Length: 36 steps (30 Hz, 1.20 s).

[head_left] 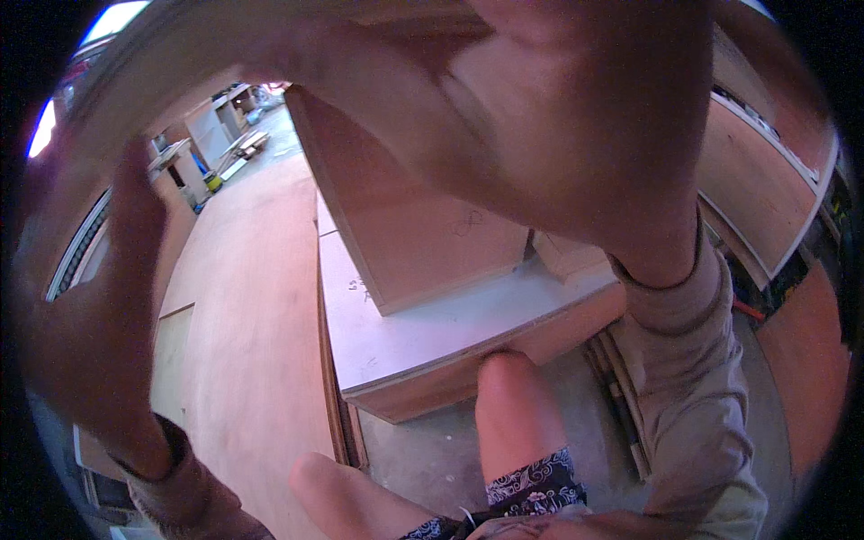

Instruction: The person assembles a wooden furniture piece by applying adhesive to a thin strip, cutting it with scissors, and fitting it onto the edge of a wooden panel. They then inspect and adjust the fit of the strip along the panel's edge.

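A pale wooden board (pixel 171 76) is held up very close to the camera, its edge bending across the upper left. My left hand (pixel 94 306) is raised at the far left and closed on the board's left end; its fingers are dim and partly hidden. My right hand (pixel 540 108) reaches across the top, large and blurred, with its fingers stretched left and closed on the board's other part. Below it an upright reddish plywood panel (pixel 432 234) stands on a box with a white top (pixel 432 328). My right knee touches or nearly touches the box's front.
A long plywood sheet (pixel 247 315) lies along my left side. More boards (pixel 760 184) lean at the right. Wood strips (pixel 616 396) lie on the concrete floor (pixel 414 445) beside my right leg. Wood scraps (pixel 243 153) and a cabinet frame lie far off.
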Each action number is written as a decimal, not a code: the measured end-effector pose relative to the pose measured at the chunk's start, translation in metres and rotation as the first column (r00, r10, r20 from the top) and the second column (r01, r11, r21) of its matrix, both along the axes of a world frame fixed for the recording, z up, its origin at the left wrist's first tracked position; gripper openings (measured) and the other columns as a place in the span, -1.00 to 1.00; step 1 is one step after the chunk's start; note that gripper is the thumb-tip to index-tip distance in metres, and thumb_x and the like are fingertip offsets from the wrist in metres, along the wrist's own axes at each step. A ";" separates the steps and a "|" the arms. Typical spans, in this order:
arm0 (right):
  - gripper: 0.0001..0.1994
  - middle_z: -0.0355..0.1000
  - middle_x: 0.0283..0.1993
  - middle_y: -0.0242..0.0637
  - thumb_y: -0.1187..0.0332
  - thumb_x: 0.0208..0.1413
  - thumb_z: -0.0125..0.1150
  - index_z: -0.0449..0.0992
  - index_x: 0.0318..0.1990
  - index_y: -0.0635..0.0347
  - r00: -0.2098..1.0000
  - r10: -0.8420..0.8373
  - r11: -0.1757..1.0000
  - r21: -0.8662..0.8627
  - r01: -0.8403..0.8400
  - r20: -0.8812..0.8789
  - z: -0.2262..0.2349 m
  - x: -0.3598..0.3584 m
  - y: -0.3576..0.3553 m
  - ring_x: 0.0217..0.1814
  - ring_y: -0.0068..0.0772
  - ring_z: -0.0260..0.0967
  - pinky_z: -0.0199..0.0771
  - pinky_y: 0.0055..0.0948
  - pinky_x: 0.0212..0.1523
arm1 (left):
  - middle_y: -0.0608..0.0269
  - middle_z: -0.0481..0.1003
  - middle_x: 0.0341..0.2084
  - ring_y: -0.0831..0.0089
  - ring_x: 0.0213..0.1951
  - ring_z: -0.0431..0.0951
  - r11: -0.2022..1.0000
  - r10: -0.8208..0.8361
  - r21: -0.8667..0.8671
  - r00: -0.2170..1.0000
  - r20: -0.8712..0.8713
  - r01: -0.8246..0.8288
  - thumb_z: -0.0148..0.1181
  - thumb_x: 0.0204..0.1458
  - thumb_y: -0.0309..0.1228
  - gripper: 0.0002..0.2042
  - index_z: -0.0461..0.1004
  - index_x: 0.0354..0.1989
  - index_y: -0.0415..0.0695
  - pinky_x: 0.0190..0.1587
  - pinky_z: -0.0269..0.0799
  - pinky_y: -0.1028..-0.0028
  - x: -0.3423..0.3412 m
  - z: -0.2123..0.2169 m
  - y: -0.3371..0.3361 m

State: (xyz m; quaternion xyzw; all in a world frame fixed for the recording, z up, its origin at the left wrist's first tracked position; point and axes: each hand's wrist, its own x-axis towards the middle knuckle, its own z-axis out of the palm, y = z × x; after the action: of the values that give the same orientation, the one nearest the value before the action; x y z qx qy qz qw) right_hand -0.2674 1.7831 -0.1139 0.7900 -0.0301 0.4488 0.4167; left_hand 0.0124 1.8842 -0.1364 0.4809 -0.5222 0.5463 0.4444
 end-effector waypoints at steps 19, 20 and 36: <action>-0.48 0.56 0.24 -0.02 0.41 0.13 0.53 0.63 0.29 0.14 0.999 -0.031 0.986 0.161 0.032 -0.011 0.011 0.045 0.060 0.23 0.06 0.56 0.61 -0.10 0.23 | 0.24 0.72 -0.07 0.11 0.00 0.68 0.976 -0.019 0.216 1.000 -0.004 0.019 0.66 -0.13 -0.43 -0.73 0.65 -0.28 -0.09 -0.03 0.52 0.21 0.108 -0.062 0.139; -0.47 0.55 0.26 -0.02 0.43 0.11 0.53 0.63 0.29 0.14 0.999 -0.030 0.984 0.172 0.035 -0.031 0.012 0.055 0.066 0.23 0.06 0.55 0.61 -0.09 0.23 | 0.25 0.71 -0.04 0.13 0.01 0.65 0.985 0.019 0.175 0.999 -0.039 -0.012 0.69 -0.10 -0.35 -0.69 0.68 -0.23 -0.12 -0.08 0.50 0.21 0.131 -0.055 0.144; -0.48 0.59 0.18 -0.19 0.46 -0.08 0.64 0.75 0.13 0.05 0.994 0.110 0.989 0.094 -0.110 0.012 0.016 0.166 0.081 0.14 -0.04 0.57 0.69 -0.13 0.09 | 0.20 0.66 -0.25 0.31 -0.20 0.69 0.865 -0.395 0.413 0.894 0.213 0.284 0.64 -0.11 -0.55 -0.59 0.77 0.00 -0.13 -0.12 0.67 0.33 0.212 0.037 0.125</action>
State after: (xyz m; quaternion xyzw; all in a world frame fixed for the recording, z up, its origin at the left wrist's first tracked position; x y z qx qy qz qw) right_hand -0.1018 1.8637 -0.0978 0.8079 -0.0091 0.4716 0.3531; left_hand 0.2248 2.0097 -0.0994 0.3699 -0.7526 0.4142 0.3540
